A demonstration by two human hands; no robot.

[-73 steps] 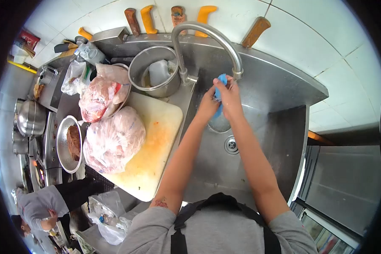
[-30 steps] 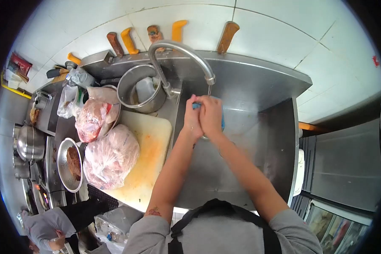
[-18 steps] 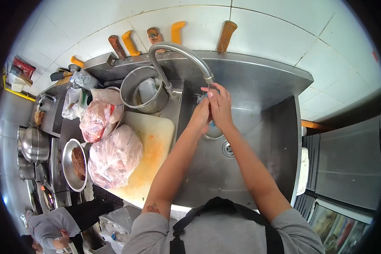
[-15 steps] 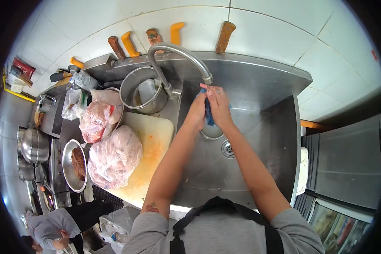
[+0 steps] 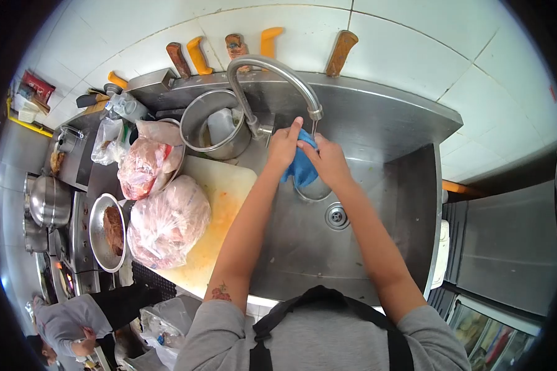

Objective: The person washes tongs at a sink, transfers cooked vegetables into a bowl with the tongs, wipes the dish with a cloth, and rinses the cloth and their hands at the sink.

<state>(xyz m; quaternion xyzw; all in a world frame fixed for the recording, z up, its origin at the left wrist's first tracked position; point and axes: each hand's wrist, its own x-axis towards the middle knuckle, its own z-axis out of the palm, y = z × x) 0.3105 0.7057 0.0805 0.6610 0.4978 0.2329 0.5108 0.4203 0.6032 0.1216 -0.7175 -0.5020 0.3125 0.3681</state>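
Note:
A blue cloth (image 5: 302,168) hangs between my two hands in the steel sink (image 5: 309,260), under the curved faucet (image 5: 278,63). Water runs from the spout. My left hand (image 5: 283,146) grips the cloth on its left side, thumb raised. My right hand (image 5: 329,158) holds its upper right part, close to the stream. Behind the cloth a round rim (image 5: 315,199) of something shows on the sink floor; the rest of it is hidden. The drain (image 5: 336,216) lies below my right hand.
Left of the sink are a cutting board (image 5: 229,185), bagged meat (image 5: 170,222), more meat (image 5: 143,167), a steel pot (image 5: 198,145) and a colander (image 5: 94,238). Knife handles (image 5: 341,53) stand along the back edge. Another person (image 5: 68,321) is at the lower left.
My hands have moved apart slightly, and the blue cloth, earlier mostly bunched between them, now hangs more spread out. The camera view has shifted a little.

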